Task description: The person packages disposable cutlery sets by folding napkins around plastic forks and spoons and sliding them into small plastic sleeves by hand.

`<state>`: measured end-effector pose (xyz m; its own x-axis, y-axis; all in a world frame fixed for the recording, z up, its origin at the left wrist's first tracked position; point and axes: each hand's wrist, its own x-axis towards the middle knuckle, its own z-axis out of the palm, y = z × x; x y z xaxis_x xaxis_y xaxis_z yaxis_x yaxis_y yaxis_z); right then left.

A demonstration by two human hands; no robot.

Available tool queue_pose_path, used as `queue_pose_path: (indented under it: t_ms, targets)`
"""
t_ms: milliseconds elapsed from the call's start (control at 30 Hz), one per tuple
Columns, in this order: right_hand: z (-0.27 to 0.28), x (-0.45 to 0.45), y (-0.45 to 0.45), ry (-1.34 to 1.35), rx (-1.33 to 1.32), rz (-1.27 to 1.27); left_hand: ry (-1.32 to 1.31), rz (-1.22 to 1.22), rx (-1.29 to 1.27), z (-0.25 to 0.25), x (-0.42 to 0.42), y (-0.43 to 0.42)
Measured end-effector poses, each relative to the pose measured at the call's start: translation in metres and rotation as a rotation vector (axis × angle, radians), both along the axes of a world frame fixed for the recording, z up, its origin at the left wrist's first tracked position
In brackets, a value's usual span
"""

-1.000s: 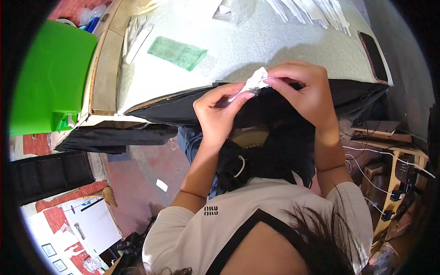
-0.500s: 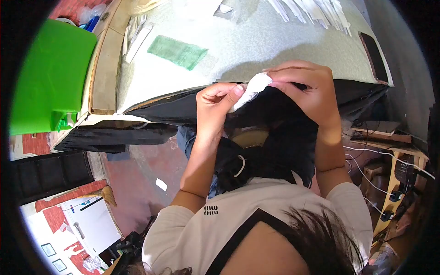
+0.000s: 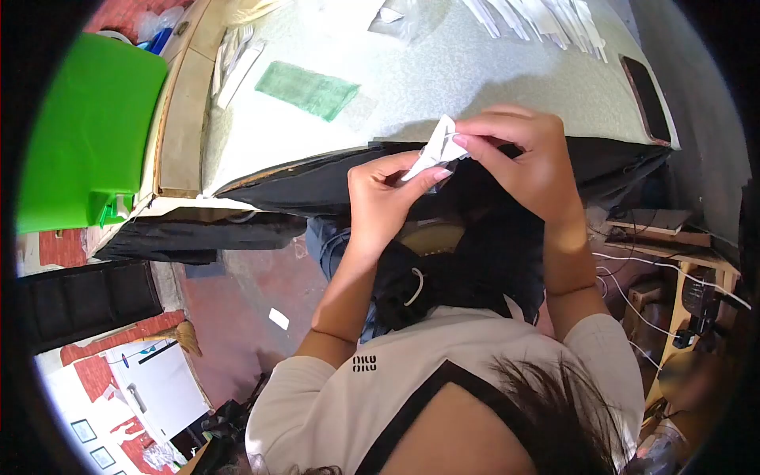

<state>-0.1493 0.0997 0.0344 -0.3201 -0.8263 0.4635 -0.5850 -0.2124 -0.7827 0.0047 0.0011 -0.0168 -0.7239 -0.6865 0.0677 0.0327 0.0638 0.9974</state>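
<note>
A folded white paper napkin (image 3: 435, 149) is pinched between my two hands, just over the table's front edge. My left hand (image 3: 386, 194) grips its lower end, thumb pressed on top. At the upper right side, the thumb and fingertips of my right hand (image 3: 514, 150) hold the napkin too. Something clear and shiny, perhaps plastic, shows under it near my left thumb; I cannot make out what it is. On the table (image 3: 443, 79) beyond my hands lies a green rectangular mesh-like piece (image 3: 307, 89).
White plastic forks (image 3: 237, 63) lie at the table's left edge. Several white strips (image 3: 546, 24) are spread at the far right, near a dark phone (image 3: 645, 99). A clear plastic bag (image 3: 392, 17) lies at the back. A green container (image 3: 91, 131) stands left. Black cloth hangs along the front.
The napkin has turned and now shows a pointed, folded upper end. My left hand has shifted slightly right, and my right fingers have moved lower on the napkin. A blurred round shape appears at lower right.
</note>
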Motion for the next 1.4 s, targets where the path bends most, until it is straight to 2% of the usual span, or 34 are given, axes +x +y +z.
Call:
queue_pose_path:
  t_ms: [367, 433, 533, 633, 667, 767, 800, 900, 933, 1033, 1167, 1233, 1400]
  targets:
    - [-0.015, 0.001, -0.008, -0.019, -0.023, 0.13, 0.089, -0.003, -0.025, -0.006, -0.007, 0.004]
    - [-0.011, -0.001, -0.006, -0.002, 0.008, 0.08, 0.149, -0.037, -0.025, -0.009, -0.007, 0.002]
    - [-0.011, -0.006, -0.004, -0.01, 0.013, 0.061, 0.348, -0.215, 0.271, -0.01, -0.005, -0.005]
    - [-0.011, -0.009, -0.003, -0.056, 0.035, 0.087, 0.215, -0.486, 0.601, -0.013, 0.003, -0.019]
    - [-0.011, -0.01, -0.004, -0.072, 0.047, 0.099, 0.044, -0.476, 0.514, -0.011, 0.005, -0.015]
    - [-0.012, -0.011, -0.006, -0.023, 0.036, 0.137, -0.089, -0.821, 0.504, -0.019, 0.012, -0.023]
    - [-0.015, -0.011, -0.007, -0.04, 0.032, 0.158, -0.098, -0.791, 0.418, -0.013, 0.013, -0.017]
    - [-0.018, -0.01, -0.01, -0.028, -0.084, 0.196, -0.099, -0.706, 0.455, -0.02, 0.016, -0.016]
    - [-0.01, -0.011, -0.007, 0.006, 0.03, 0.196, -0.08, -0.654, 0.418, -0.016, 0.015, -0.014]
    - [-0.016, -0.006, -0.005, -0.247, 0.022, 0.176, -0.064, -0.484, 0.134, -0.017, 0.012, -0.009]
    - [-0.02, -0.005, -0.005, -0.299, -0.064, 0.168, -0.165, -0.224, -0.224, -0.001, 0.008, -0.004]
    - [-0.025, 0.0, -0.005, -0.416, -0.088, 0.234, -0.191, -0.14, -0.335, 0.004, 0.006, -0.001]
    - [-0.027, 0.013, -0.008, -0.401, -0.098, 0.206, -0.202, -0.033, -0.478, 0.005, 0.001, 0.004]
